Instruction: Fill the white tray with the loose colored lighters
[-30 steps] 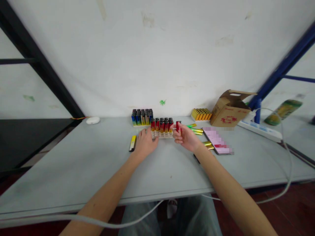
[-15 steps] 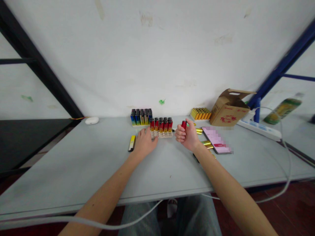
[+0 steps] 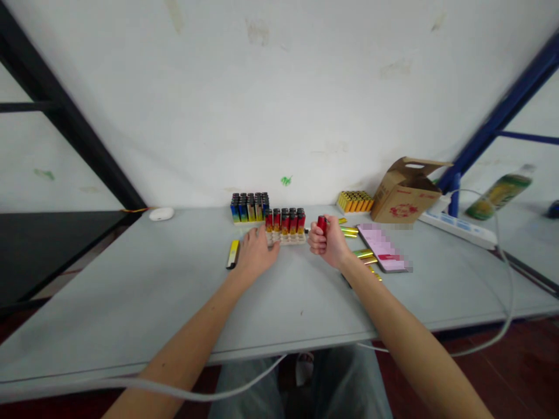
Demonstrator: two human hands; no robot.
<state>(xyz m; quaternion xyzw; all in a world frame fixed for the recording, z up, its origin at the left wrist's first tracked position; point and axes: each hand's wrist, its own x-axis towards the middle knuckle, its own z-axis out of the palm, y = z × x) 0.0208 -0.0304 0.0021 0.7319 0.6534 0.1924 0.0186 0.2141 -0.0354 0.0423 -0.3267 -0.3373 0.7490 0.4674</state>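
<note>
A pale tray [image 3: 286,239] with round hollows holds several red-and-yellow cylinders [image 3: 285,224] with dark tops, upright in its rear part; they look like batteries. My left hand [image 3: 254,250] grips the tray's left front corner, thumb at the front and fingers at the side. Just right of the tray, my right hand [image 3: 328,243] is raised and closed around a similar red cylinder [image 3: 322,222], its top end showing above the fingers. A yellow-and-white flat piece [image 3: 233,254] with a dark end lies beside my left hand.
Behind stand a tray of blue-and-yellow cylinders [image 3: 250,206] and a tray of yellow ones [image 3: 356,201]. On the right are loose gold cylinders [image 3: 364,254], a phone [image 3: 379,247], an open cardboard box [image 3: 404,195], a power strip [image 3: 463,230] and a white cable [image 3: 510,297].
My right hand has shifted slightly left with the red cylinder, which now sits a little lower and more tilted. My left hand stays at the tray.
</note>
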